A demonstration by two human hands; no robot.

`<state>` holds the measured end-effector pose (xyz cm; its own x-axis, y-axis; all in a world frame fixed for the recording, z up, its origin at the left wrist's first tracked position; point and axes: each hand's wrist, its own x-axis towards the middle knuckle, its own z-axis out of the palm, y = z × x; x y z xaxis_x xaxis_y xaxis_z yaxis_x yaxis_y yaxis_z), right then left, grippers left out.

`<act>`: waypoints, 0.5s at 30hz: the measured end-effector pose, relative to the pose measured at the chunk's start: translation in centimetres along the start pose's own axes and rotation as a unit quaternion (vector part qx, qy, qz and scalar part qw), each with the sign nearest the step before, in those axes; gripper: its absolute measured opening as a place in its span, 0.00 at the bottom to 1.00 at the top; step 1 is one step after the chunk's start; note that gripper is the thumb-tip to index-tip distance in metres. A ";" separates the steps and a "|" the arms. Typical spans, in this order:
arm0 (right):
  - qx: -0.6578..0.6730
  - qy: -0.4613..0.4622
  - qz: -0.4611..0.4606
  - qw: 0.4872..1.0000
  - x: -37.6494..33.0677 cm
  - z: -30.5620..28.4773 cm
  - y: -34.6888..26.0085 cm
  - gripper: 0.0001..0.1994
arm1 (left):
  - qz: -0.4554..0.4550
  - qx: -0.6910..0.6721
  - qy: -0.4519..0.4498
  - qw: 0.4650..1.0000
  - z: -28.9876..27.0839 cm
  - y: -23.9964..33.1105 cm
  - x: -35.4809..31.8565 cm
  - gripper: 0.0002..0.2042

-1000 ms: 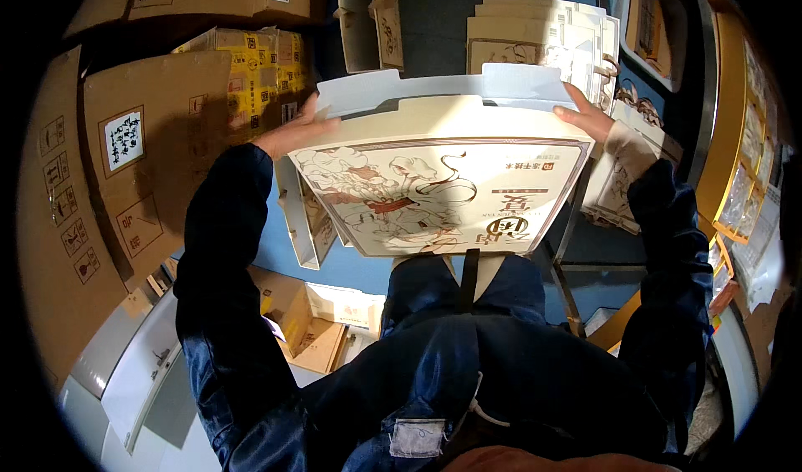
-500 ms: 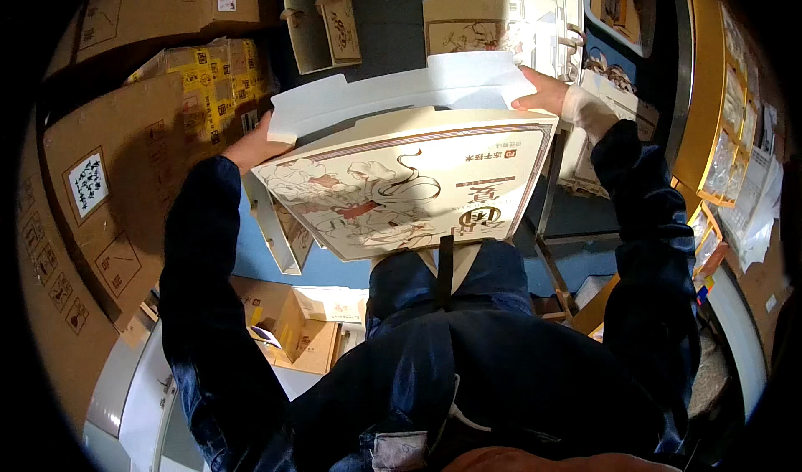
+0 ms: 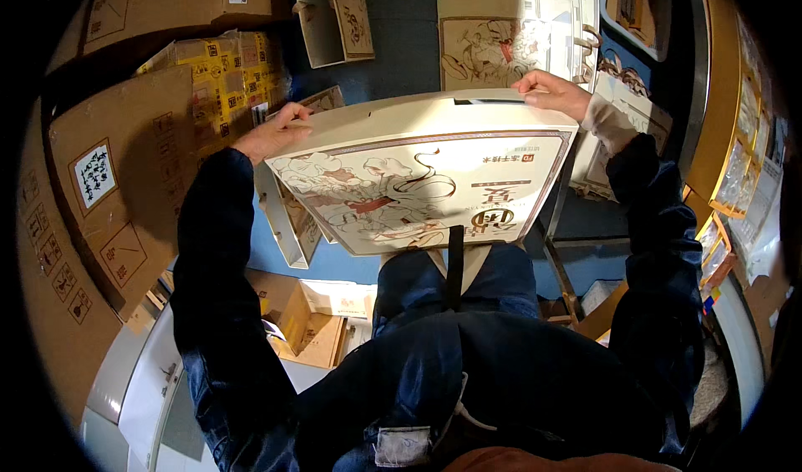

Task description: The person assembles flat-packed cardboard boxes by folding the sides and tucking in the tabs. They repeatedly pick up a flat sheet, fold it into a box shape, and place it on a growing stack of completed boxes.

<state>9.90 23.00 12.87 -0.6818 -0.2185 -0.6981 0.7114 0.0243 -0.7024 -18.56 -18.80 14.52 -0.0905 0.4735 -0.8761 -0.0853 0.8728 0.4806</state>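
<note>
A flat cream cardboard gift box [image 3: 418, 184] stands on edge in front of my lap, its broad face printed with brown line flowers and lettering. Along its upper side the lid flap [image 3: 401, 113] is folded down, and a dark narrow gap shows near the right end. My left hand [image 3: 280, 131] grips the upper left corner, fingers bent over the edge. At the upper right, my right hand [image 3: 555, 94] has its fingers curled onto the flap's edge beside the gap. A black strap [image 3: 454, 267] hangs in front of the box's lower edge.
Several matching flat boxes [image 3: 484, 50] with handles are stacked at the far right. Open narrow cartons [image 3: 322, 21] stand at the far left, others [image 3: 288, 221] behind the box. Large brown cartons [image 3: 134, 188] line the left; a metal frame [image 3: 564, 271] is at right.
The upright white flap has been folded down onto the box's upper side. Both hands have moved from the flap's ends to the box's upper edge.
</note>
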 end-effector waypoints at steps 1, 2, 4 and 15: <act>-0.101 0.001 0.016 0.995 0.1 -0.1 0.2 0.22 | -0.010 0.003 -0.016 1.000 0.0 0.5 0.3 0.23; -0.135 -0.012 0.013 0.991 0.7 -0.1 -0.3 0.25 | -0.020 0.006 -0.029 0.999 -0.1 1.4 0.4 0.21; -0.115 -0.058 0.050 0.990 0.7 -0.3 -1.5 0.28 | -0.035 0.048 -0.062 0.996 0.1 3.2 0.0 0.18; -0.311 0.026 0.035 0.949 3.3 1.3 0.5 0.26 | -0.034 0.128 0.046 0.990 1.8 0.7 1.9 0.33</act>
<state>8.26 21.06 10.40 -0.6554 -0.1479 -0.7406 0.5275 0.6122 -0.5890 -17.02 -17.08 13.15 -0.1846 0.4101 -0.8931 0.1589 0.9093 0.3847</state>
